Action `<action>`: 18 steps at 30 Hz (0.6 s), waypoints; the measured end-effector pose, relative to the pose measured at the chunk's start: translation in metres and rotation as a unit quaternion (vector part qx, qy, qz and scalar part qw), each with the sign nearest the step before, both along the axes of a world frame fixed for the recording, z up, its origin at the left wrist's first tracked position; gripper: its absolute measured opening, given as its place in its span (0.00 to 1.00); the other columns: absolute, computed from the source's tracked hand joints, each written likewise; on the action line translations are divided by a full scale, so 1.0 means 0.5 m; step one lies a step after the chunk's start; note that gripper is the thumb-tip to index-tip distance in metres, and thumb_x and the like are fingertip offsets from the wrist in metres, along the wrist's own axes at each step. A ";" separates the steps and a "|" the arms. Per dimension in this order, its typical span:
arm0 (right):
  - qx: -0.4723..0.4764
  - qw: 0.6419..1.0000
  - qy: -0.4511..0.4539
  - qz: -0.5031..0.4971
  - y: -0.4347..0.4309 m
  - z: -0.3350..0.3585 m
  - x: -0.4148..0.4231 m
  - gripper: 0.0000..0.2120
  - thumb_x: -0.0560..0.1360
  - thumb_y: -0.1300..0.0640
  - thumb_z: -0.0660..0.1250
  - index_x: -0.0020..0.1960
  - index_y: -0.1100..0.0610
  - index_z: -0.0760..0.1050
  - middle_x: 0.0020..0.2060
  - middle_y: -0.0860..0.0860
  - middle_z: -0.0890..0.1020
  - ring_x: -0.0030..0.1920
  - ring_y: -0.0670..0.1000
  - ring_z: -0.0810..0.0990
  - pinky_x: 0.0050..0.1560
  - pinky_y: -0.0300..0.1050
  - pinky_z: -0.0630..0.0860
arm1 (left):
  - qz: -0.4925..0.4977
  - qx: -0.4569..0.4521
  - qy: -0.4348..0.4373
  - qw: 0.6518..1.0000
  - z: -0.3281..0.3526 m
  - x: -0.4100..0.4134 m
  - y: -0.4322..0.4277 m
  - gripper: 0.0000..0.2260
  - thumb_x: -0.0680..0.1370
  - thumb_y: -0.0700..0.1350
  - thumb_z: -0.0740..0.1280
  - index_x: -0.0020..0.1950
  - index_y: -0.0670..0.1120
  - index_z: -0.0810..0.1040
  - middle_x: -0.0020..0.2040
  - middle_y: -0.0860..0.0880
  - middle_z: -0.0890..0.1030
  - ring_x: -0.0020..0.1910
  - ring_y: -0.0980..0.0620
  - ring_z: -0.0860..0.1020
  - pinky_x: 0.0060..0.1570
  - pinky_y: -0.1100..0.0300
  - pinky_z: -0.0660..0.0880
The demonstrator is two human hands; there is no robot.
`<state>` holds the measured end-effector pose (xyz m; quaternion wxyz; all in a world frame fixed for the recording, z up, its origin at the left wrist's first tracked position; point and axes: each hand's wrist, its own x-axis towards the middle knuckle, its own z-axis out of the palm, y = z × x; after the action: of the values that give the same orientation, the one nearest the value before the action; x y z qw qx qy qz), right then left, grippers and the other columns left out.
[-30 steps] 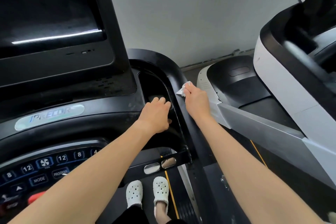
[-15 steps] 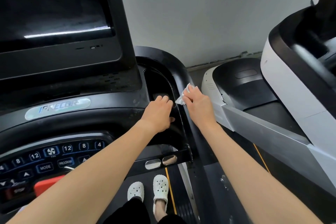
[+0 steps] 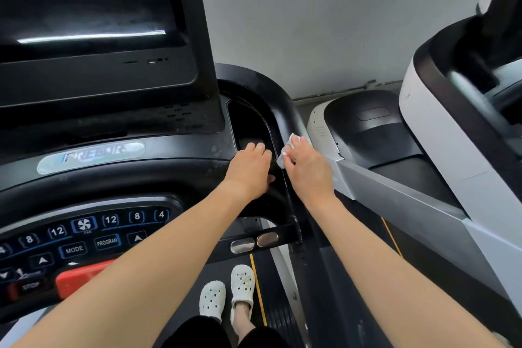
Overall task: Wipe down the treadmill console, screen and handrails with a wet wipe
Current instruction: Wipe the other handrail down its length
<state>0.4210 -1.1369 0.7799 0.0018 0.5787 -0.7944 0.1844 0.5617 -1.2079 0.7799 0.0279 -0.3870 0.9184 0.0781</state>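
Note:
The black treadmill console [image 3: 118,178] fills the left, with a dark screen [image 3: 84,3] above and a button panel [image 3: 84,234] below. Its glossy right handrail [image 3: 278,110] curves down past a recessed side tray [image 3: 248,124]. My right hand [image 3: 309,169] grips a crumpled white wet wipe [image 3: 285,150] and presses it on the handrail's outer edge. My left hand [image 3: 250,171] rests on the inner side of the handrail beside the tray, fingers curled over its edge. The two hands are a few centimetres apart.
A neighbouring white and grey treadmill [image 3: 423,155] stands close on the right, with a narrow gap between the machines. A red stop button [image 3: 82,277] sits low on the console. My feet in white clogs [image 3: 226,291] stand on the belt. A pale wall lies behind.
My right hand has slid the wipe a short way down the handrail toward me, nearer my left hand. The left hand has stayed put. My head has turned slightly left.

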 end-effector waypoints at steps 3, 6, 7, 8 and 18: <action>-0.034 0.994 0.090 0.055 0.058 -0.020 0.013 0.08 0.83 0.55 0.63 0.57 0.57 0.78 0.57 0.49 0.78 0.54 0.47 0.79 0.49 0.38 0.77 | -0.012 -0.019 -0.005 1.000 0.001 0.001 0.009 0.22 0.80 0.57 0.68 0.67 0.44 0.73 0.62 0.46 0.74 0.60 0.46 0.72 0.59 0.52 0.74; 0.031 0.974 0.200 0.101 0.083 -0.068 0.013 0.15 0.84 0.58 0.62 0.67 0.63 0.75 0.69 0.57 0.74 0.72 0.57 0.72 0.74 0.50 0.69 | -0.020 -0.024 0.000 1.000 0.001 0.005 0.008 0.22 0.80 0.57 0.68 0.66 0.44 0.73 0.63 0.46 0.74 0.61 0.46 0.72 0.60 0.52 0.74; 0.064 0.966 0.220 0.115 0.075 -0.075 0.010 0.16 0.85 0.59 0.59 0.70 0.64 0.72 0.72 0.58 0.70 0.75 0.58 0.68 0.77 0.51 0.64 | -0.023 -0.025 0.003 0.999 0.000 0.007 0.006 0.22 0.80 0.57 0.68 0.66 0.44 0.74 0.63 0.46 0.74 0.62 0.46 0.72 0.61 0.52 0.74; 0.091 0.960 0.234 0.126 0.059 -0.077 0.007 0.17 0.85 0.61 0.58 0.71 0.65 0.70 0.73 0.58 0.67 0.76 0.59 0.65 0.78 0.52 0.61 | -0.026 -0.027 0.007 0.999 -0.001 0.009 0.004 0.22 0.79 0.57 0.69 0.66 0.44 0.74 0.63 0.46 0.74 0.62 0.46 0.72 0.61 0.52 0.74; 0.135 0.956 0.234 0.116 -0.017 -0.034 0.015 0.24 0.80 0.63 0.63 0.75 0.64 0.68 0.78 0.57 0.64 0.79 0.61 0.60 0.79 0.55 0.57 | -0.043 -0.023 0.043 0.998 -0.019 0.029 -0.011 0.21 0.80 0.58 0.68 0.65 0.44 0.77 0.61 0.47 0.74 0.60 0.47 0.72 0.60 0.53 0.72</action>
<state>0.4288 -1.1455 0.7630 0.0880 0.6888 -0.7165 -0.0666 0.5760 -1.2135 0.7707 -0.0170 -0.3438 0.9361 0.0721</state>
